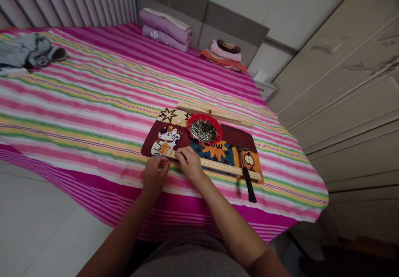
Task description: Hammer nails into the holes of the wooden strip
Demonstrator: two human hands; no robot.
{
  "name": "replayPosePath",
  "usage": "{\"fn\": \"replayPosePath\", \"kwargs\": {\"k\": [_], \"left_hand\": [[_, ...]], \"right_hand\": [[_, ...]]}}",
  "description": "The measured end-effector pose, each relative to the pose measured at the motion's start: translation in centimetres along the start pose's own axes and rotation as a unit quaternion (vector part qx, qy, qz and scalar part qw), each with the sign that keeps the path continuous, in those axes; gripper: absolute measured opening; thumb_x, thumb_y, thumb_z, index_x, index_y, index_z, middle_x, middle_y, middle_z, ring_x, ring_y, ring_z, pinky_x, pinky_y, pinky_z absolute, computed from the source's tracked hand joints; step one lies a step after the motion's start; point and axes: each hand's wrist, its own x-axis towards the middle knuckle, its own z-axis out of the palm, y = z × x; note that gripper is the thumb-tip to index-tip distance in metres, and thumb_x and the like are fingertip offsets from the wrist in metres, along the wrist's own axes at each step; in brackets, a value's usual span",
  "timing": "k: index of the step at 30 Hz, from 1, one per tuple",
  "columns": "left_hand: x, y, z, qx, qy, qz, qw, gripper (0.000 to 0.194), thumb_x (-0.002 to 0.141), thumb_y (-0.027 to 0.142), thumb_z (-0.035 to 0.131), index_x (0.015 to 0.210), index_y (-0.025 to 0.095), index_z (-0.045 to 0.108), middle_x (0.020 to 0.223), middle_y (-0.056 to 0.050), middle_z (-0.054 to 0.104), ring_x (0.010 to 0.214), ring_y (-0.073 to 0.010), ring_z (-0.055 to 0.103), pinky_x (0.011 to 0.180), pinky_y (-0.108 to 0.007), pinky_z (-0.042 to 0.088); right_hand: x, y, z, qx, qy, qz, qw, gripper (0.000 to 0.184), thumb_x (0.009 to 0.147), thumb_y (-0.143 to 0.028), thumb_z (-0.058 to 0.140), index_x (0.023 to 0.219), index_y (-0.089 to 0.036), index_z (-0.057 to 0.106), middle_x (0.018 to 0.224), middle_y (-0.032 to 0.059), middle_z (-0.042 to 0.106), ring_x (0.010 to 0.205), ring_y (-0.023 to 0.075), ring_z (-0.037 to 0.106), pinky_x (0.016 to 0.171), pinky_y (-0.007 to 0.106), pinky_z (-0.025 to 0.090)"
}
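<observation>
A long, pale wooden strip [221, 166] dotted with small holes lies across a patterned mat [146, 144]. At the strip's left end my left hand [155, 174] curls its fingers, thumb and forefinger closed at the edge of the wood. My right hand [190, 164] rests over the strip just to the right, its fingertips pinched together; whatever they hold is too small to make out. Several small nails [170, 153] appear to stand in the wood between the hands. Beyond them sits a red scalloped bowl [219, 136] full of loose metal nails [203, 131].
A hammer [248, 181] with a black handle lies across the strip's right part. Behind the bowl are more wooden strips [215, 114]. The striped bedspread [102, 119] carries grey clothing [34, 50], folded purple bedding [166, 30] and a small folded pile [226, 52]. Wardrobe doors [349, 82] stand right.
</observation>
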Motion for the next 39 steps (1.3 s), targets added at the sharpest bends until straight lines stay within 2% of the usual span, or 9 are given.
{"fn": "replayPosePath", "kwargs": {"k": [4,12,25,28,31,33,36,38,39], "left_hand": [[-0.2,0.5,1.2,0.004,-0.003,0.054,0.999,0.016,0.086,0.033,0.053,0.087,0.022,0.065,0.078,-0.002,0.063,0.074,-0.0158,0.057,0.072,-0.029,0.046],[0.0,0.1,3.4,0.032,0.040,0.054,0.997,0.021,0.089,0.033,0.049,0.091,0.021,0.066,0.082,-0.006,0.066,0.079,-0.0191,0.058,0.075,-0.033,0.045],[0.7,-0.1,4.0,0.055,0.050,0.051,0.996,0.020,0.086,0.032,0.050,0.085,0.019,0.066,0.073,-0.005,0.063,0.074,-0.0206,0.056,0.071,-0.033,0.043],[0.8,-0.2,4.1,0.058,0.052,0.054,0.996,0.020,0.086,0.033,0.050,0.083,0.020,0.066,0.072,-0.005,0.063,0.073,-0.0205,0.056,0.071,-0.033,0.042],[0.7,-0.1,4.2,0.063,0.062,0.047,0.995,0.021,0.086,0.033,0.050,0.082,0.020,0.065,0.072,-0.005,0.062,0.073,-0.0200,0.056,0.071,-0.032,0.042],[0.6,0.0,4.2,0.060,0.065,0.038,0.995,0.020,0.085,0.034,0.051,0.082,0.020,0.066,0.072,-0.004,0.063,0.074,-0.0193,0.057,0.072,-0.031,0.042],[0.5,0.1,4.3,0.040,0.064,0.029,0.997,0.018,0.085,0.033,0.052,0.084,0.020,0.066,0.076,-0.004,0.064,0.076,-0.0182,0.058,0.074,-0.030,0.044],[0.5,0.2,4.3,0.032,0.066,0.024,0.997,0.018,0.085,0.033,0.052,0.084,0.021,0.066,0.076,-0.004,0.065,0.076,-0.0181,0.059,0.074,-0.030,0.044],[0.5,0.2,4.3,0.030,0.066,0.021,0.997,0.018,0.085,0.032,0.052,0.083,0.021,0.066,0.077,-0.004,0.065,0.076,-0.0182,0.059,0.074,-0.030,0.045]], "right_hand": [[0.0,-0.1,-0.1,-0.008,-0.002,-0.007,1.000,0.016,0.090,-0.020,0.049,0.085,-0.020,0.065,0.083,0.0026,0.059,0.081,0.0137,0.055,0.077,0.022,0.043],[0.1,0.0,-0.1,-0.007,-0.005,-0.015,1.000,0.016,0.090,-0.019,0.050,0.085,-0.020,0.065,0.084,0.0024,0.061,0.084,0.0142,0.056,0.081,0.023,0.043],[0.3,-0.5,0.2,-0.019,-0.007,0.015,1.000,0.014,0.088,-0.019,0.054,0.085,-0.021,0.067,0.084,0.0005,0.062,0.080,0.0119,0.058,0.077,0.021,0.044],[0.0,-0.8,-0.3,-0.029,-0.006,0.003,1.000,0.015,0.088,-0.020,0.053,0.095,-0.020,0.067,0.088,0.0021,0.063,0.083,0.0130,0.058,0.079,0.022,0.045],[-1.2,-0.6,-3.6,-0.084,0.021,-0.017,0.996,0.028,0.087,-0.024,0.054,0.113,-0.019,0.062,0.102,0.0069,0.064,0.096,0.0175,0.056,0.086,0.028,0.044],[-2.5,0.2,-7.4,-0.176,0.033,0.018,0.984,0.026,0.087,-0.022,0.051,0.109,-0.018,0.064,0.105,0.0093,0.064,0.100,0.0213,0.054,0.090,0.034,0.041],[-4.8,2.4,-13.3,-0.370,0.013,0.166,0.914,0.029,0.083,-0.022,0.053,0.108,-0.014,0.065,0.109,0.0162,0.061,0.102,0.0283,0.053,0.089,0.040,0.039],[-6.1,3.8,-16.1,-0.437,-0.017,0.279,0.855,0.035,0.084,-0.026,0.053,0.114,-0.012,0.063,0.112,0.0193,0.059,0.104,0.0317,0.052,0.085,0.041,0.040],[-6.6,4.3,-17.0,-0.443,-0.033,0.319,0.837,0.036,0.085,-0.027,0.052,0.115,-0.011,0.062,0.112,0.0198,0.059,0.103,0.0313,0.053,0.083,0.039,0.041]]}}
